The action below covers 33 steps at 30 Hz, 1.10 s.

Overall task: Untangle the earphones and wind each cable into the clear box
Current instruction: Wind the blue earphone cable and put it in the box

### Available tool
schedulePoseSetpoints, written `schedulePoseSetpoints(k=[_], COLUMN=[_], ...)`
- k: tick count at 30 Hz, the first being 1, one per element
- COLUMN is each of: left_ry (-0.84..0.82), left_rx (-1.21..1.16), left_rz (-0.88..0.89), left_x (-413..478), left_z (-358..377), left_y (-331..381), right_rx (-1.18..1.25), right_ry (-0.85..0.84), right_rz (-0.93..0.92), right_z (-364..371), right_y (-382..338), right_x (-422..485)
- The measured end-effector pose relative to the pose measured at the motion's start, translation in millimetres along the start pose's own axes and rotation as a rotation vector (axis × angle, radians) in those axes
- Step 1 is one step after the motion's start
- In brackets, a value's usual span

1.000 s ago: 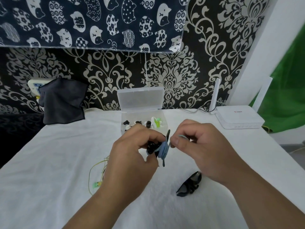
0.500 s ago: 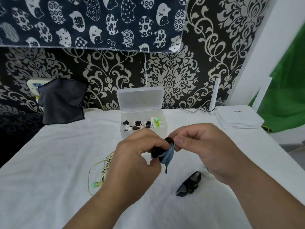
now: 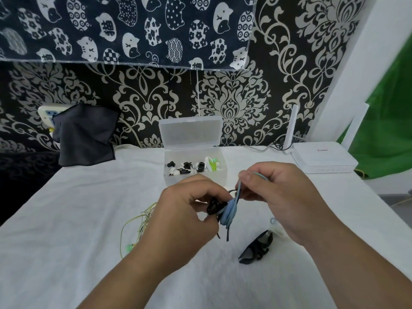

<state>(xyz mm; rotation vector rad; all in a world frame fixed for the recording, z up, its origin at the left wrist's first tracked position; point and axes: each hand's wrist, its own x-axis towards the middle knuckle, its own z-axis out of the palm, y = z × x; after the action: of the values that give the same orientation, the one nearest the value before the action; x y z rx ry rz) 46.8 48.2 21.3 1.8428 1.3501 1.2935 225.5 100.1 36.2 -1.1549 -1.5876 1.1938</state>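
My left hand [image 3: 178, 212] grips a small bundle of blue earphone cable [image 3: 229, 212] with black earbuds above the white table. My right hand [image 3: 283, 197] pinches the free blue strand just above the bundle and holds it up. The clear box [image 3: 219, 175] stands open behind the hands, with black, white and green earphones inside. A yellow-green earphone cable [image 3: 136, 226] lies loose on the cloth left of my left wrist. A black wound earphone bundle [image 3: 256, 247] lies on the table below my right hand.
A white router [image 3: 321, 159] sits at the back right. A dark cloth [image 3: 84, 134] hangs over a socket at the back left. The patterned wall runs close behind the box. A white cloth [image 3: 66, 219] covers the table.
My right hand has lifted the blue strand up and to the right, away from the bundle. My left hand keeps its grip on the bundle and has barely moved.
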Motion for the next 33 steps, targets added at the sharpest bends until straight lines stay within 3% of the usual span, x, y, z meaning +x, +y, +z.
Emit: schedulePoseSetpoints(k=[10, 17, 24, 33], left_ry=[-0.036, 0.086, 0.194, 0.356], left_rx=[-0.084, -0.276, -0.444, -0.367], left_rz=[-0.059, -0.184, -0.227, -0.298], left_x=[-0.8, -0.3, 0.6, 4.2], left_z=[0.7, 4.3, 4.9, -3.4], left_y=[7.0, 7.1, 12.3, 3.0], right_rx=[0.015, -0.026, 0.010, -0.074], right_ry=[0.046, 0.069, -0.185, -0.395], right_rz=[0.053, 0.178, 0.375, 0.289], right_z=[5.8, 10.4, 23.3, 25.6], right_y=[1.8, 6.2, 5.5, 7.3], right_x=[1.7, 1.5, -5.6, -12.3])
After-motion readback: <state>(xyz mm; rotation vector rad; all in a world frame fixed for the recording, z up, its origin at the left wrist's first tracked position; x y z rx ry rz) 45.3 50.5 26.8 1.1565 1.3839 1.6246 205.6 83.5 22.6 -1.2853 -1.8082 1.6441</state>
